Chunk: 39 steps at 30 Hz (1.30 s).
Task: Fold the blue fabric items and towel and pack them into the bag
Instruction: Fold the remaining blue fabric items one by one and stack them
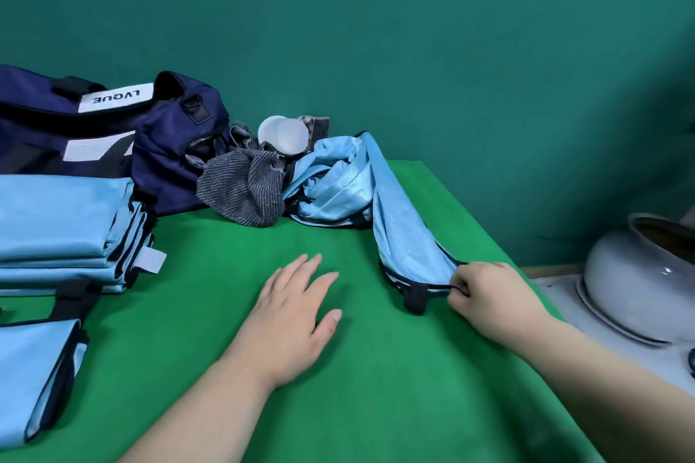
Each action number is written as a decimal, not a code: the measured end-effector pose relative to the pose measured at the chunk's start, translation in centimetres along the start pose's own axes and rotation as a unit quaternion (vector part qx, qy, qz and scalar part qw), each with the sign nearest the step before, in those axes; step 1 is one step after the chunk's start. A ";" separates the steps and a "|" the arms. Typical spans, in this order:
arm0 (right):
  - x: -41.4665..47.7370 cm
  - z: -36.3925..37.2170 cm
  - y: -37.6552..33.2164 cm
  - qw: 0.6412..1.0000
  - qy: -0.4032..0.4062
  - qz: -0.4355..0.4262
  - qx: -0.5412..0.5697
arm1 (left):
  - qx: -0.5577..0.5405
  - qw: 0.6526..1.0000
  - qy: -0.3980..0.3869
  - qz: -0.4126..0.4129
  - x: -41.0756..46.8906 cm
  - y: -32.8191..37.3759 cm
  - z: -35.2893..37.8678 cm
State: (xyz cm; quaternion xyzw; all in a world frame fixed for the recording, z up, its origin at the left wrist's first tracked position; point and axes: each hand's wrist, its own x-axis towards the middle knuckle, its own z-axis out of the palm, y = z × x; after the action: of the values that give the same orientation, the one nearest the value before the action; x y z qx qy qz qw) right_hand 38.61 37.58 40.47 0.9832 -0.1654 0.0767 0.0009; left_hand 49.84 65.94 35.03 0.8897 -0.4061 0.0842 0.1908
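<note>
**STATUS: FOLDING PARTLY DONE, PACKING NOT STARTED**

Reference point: the navy bag (pixel 113 139), which lies on its side on the green table cover (pixel 376 368).

Completed, as judged from the layout:
- A folded stack (pixel 64 222) of light blue fabric items sits directly in front of the bag and touches its near side.
- A further folded blue item (pixel 37 376) lies nearer the person than that stack, well in front of the bag.

Outstanding:
- The grey towel (pixel 244 188) lies crumpled against the bag's right end, unfolded.
- A loose blue heap (pixel 331 184) lies just right of the towel, further from the bag.
- One long blue item (pixel 406 237) trails out of that heap toward the person, well to the right of the bag.
- Nothing blue shows inside the bag. Its interior is mostly hidden, so packing appears not to have begun.

Hand state:
- The right hand (pixel 492 301) pinches the dark-trimmed near edge of the long blue item, with its fingers curled around the trim.
- The left hand (pixel 289 316) lies flat on the table cover in front of the bag's right end. Its fingers are straight and slightly spread, and it holds nothing.

Step in hand: the long item is probably being drawn out for folding.
</note>
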 end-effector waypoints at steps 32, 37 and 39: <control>-22.2 1.9 -4.8 0.970 0.119 -0.057 0.202 | -0.116 0.993 -0.014 -0.015 -16.5 15.2 -3.9; -21.9 1.6 -1.5 0.946 0.148 0.050 0.284 | -0.052 0.998 -0.028 0.019 -13.9 18.8 -2.7; -21.5 1.8 -0.4 0.945 0.136 0.079 0.286 | 0.003 0.999 -0.035 0.026 -12.9 19.8 -1.8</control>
State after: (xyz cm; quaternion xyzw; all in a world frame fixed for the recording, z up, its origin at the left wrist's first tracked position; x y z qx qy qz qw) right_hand 18.92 44.94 35.49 0.9061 -0.2120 0.2533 -0.2643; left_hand 26.49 63.76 38.16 0.8818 -0.4352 0.0592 0.1721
